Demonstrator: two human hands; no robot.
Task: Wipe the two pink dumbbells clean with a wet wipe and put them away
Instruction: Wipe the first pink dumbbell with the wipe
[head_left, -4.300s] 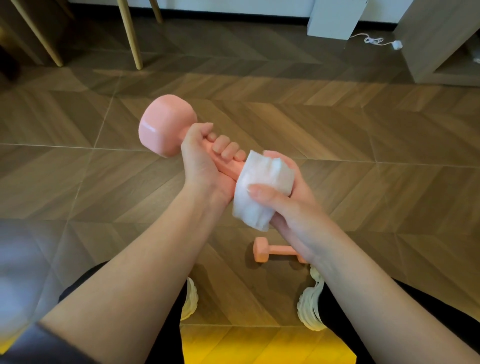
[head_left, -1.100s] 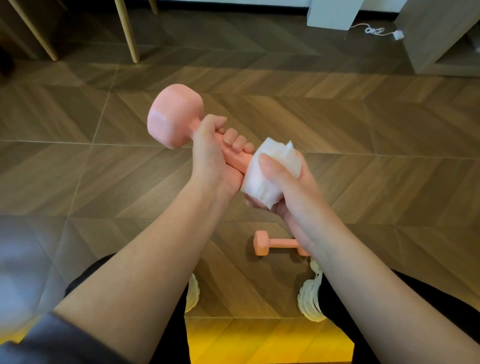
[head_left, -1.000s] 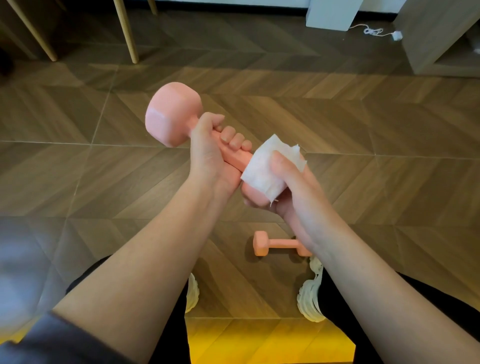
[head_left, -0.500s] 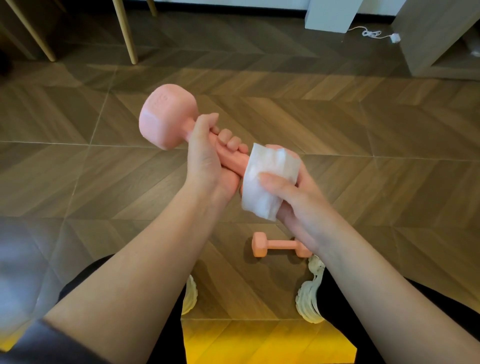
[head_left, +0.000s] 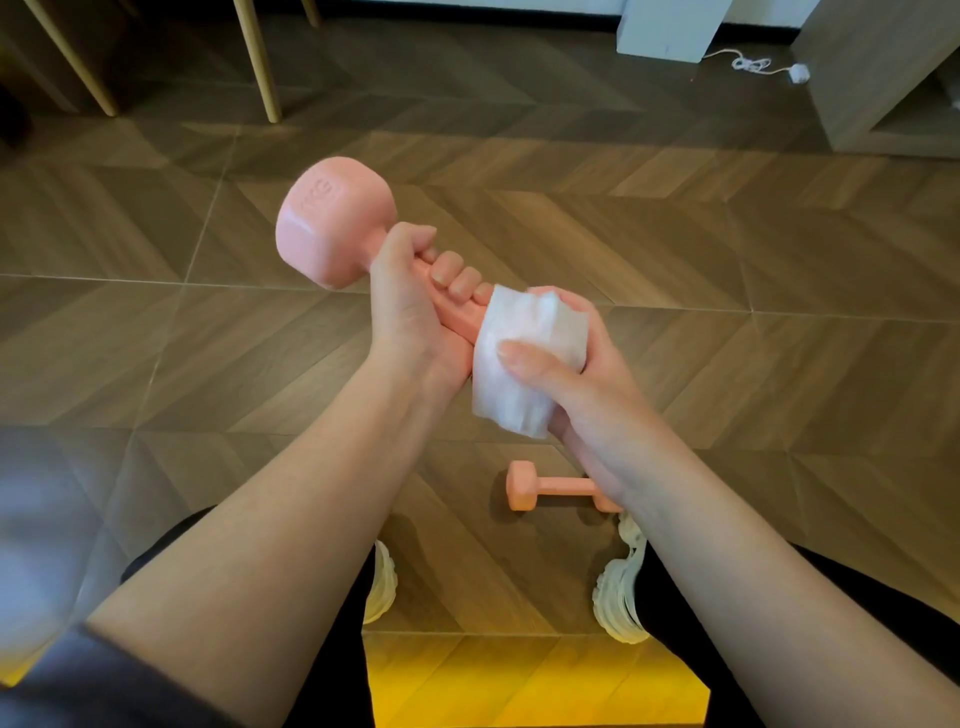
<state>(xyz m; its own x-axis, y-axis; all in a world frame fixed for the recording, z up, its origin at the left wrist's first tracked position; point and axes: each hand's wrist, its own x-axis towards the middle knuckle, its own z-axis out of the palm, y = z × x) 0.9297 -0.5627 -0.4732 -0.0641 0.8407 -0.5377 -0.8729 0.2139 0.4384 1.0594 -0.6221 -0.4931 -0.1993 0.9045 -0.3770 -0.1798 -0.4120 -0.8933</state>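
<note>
Left hand (head_left: 410, 317) fingers curl tight around the handle of the raised pink dumbbell (head_left: 335, 228), mid frame, head tilted to upper left. Right hand (head_left: 566, 374) clamps the white wet wipe (head_left: 519, 364) around the dumbbell's lower end, thumb pressed on top. Second pink dumbbell (head_left: 545, 487) lies on the wood floor (head_left: 727, 260) lower center, partly behind the right wrist, near a white shoe (head_left: 621, 597).

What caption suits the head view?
Left hand grips a pink dumbbell by its handle; right hand wraps a wet wipe round its near end; second dumbbell lies on the floor.
</note>
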